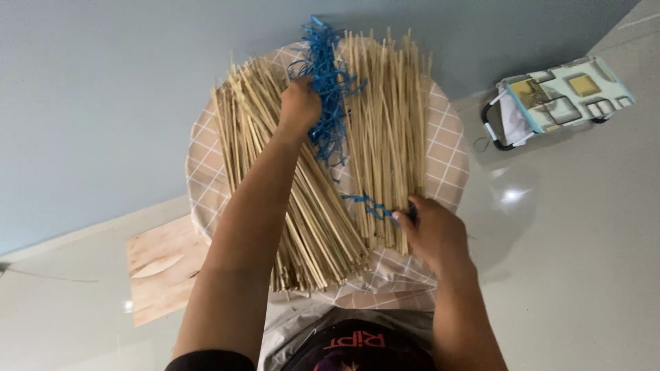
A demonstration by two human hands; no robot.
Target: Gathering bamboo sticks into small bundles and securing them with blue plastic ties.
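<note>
Two piles of thin pale bamboo sticks lie on a round table [448, 161] with a checked beige cover. The left pile [309, 227] lies slanted, the right pile [385, 130] runs straight away from me. Between them is a tangle of blue string [328, 103]. My left hand [299, 106] reaches far over the left pile and grips the string tangle at its upper part. At the near end of the right pile, my right hand [433, 230] pinches a single strand of blue string [368, 206].
A wooden board [161, 271] sticks out at the table's left on the glossy pale floor. A patterned bag [560, 99] with a dark handle lies at the upper right by the blue-grey wall [103, 103]. My dark printed shirt [361, 343] shows at the bottom.
</note>
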